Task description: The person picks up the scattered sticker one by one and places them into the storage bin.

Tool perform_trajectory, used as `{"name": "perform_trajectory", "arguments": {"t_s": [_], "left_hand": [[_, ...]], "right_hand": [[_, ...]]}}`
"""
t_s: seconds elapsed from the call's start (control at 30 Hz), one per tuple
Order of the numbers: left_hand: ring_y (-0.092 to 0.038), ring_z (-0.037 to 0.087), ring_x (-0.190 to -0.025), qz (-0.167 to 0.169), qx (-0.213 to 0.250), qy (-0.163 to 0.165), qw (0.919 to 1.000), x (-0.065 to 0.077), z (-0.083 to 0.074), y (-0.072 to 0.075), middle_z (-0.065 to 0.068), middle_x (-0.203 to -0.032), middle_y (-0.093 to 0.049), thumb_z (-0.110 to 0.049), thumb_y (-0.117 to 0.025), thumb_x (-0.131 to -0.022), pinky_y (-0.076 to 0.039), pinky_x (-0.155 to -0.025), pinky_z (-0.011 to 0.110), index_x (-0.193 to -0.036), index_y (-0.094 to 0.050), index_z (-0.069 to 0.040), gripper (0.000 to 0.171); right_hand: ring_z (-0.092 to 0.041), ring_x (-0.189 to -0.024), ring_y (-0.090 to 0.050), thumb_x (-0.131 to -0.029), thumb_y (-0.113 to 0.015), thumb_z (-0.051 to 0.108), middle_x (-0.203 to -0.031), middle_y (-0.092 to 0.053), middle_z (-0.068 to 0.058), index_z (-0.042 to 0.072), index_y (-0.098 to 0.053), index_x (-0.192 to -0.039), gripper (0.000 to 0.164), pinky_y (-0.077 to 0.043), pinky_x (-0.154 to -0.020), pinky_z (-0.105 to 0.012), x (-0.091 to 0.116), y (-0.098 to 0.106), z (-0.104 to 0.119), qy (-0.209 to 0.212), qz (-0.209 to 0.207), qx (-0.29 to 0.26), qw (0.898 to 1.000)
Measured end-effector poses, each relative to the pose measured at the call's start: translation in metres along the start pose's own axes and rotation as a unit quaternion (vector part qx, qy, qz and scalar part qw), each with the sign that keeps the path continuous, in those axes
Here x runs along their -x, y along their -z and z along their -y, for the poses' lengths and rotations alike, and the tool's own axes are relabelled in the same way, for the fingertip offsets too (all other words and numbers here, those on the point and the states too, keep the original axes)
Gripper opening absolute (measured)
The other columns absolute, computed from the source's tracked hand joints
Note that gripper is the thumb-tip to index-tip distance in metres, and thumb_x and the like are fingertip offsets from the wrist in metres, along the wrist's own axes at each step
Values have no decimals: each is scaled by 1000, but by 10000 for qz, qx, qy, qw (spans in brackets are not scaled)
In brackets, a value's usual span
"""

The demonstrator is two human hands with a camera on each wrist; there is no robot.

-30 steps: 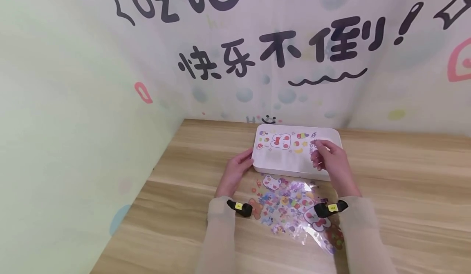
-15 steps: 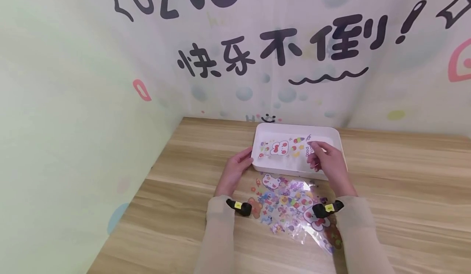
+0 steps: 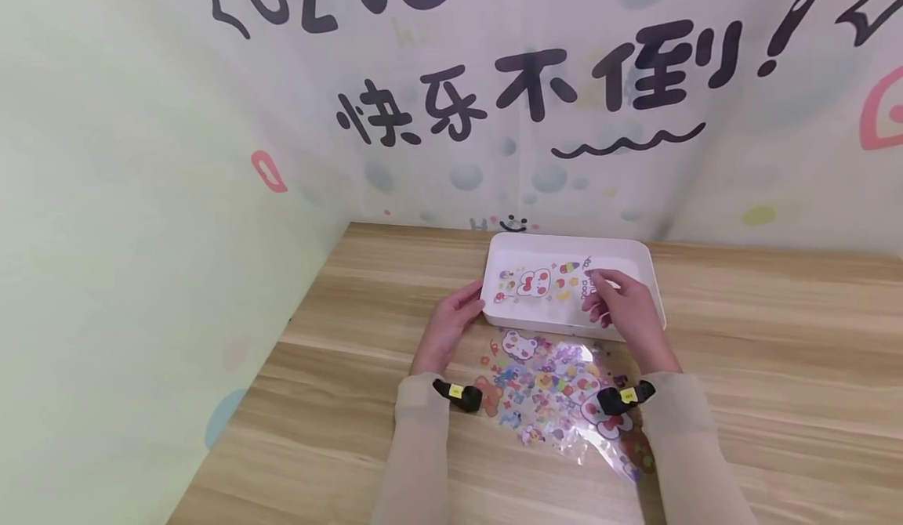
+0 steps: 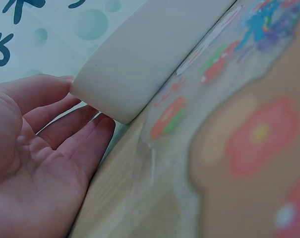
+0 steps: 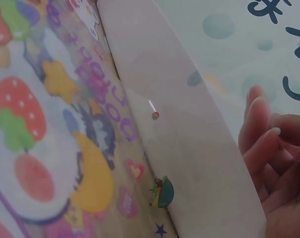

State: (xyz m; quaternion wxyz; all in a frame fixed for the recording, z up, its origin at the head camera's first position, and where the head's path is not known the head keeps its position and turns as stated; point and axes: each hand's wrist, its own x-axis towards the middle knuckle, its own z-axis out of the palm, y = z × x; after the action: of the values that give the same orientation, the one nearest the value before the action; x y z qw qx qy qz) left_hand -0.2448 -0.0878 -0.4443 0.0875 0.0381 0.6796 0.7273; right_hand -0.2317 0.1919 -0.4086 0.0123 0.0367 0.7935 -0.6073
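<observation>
White and round-cornered, a shallow tray [image 3: 543,325] sits on the wood-grain desk [image 3: 367,305] in the head view, close to a wall cloth [image 3: 635,188] with large black characters. A printed sheet [image 3: 539,284] bearing a rabbit, small fruits and lettering lies over the tray's inside. The right hand [image 3: 628,309] is above the tray's right part, and its grip is a pinch of thumb and forefinger on the sheet's lettered end. The left hand [image 3: 451,325] touches the tray's left side with thumb and fingers, its grip loose and not wrapped round anything. In front of the tray, between the forearms, lies a glossy spread of colourful stickers [image 3: 550,392].

In the left wrist view, the left hand's fingers reach past the tray's corner, slightly bent, one fingertip against it. A blurred brown sticker with a red flower [image 4: 261,136] fills the near side.

In the right wrist view, the tray's pale wall stands between the right hand and the stickers, among them a yellow moon [image 5: 95,173] and a strawberry [image 5: 21,111]; the pinched sheet cannot be made out here.
</observation>
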Motion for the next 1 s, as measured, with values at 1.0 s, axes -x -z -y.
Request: {"name": "perform_trajectory", "arguments": {"t_s": [1.0], "left_hand": [[-45, 9, -116, -98, -38, 9, 9999, 0, -2, -3, -5, -130, -47, -14, -55, -88, -39, -94, 24, -128, -49, -18, 40]], "right_hand": [[-18, -58, -52, -89, -44, 48, -72, -56, -8, 13, -55, -114, 45, -48, -52, -45, 3, -4, 8, 207, -94, 1882, 9819]]}}
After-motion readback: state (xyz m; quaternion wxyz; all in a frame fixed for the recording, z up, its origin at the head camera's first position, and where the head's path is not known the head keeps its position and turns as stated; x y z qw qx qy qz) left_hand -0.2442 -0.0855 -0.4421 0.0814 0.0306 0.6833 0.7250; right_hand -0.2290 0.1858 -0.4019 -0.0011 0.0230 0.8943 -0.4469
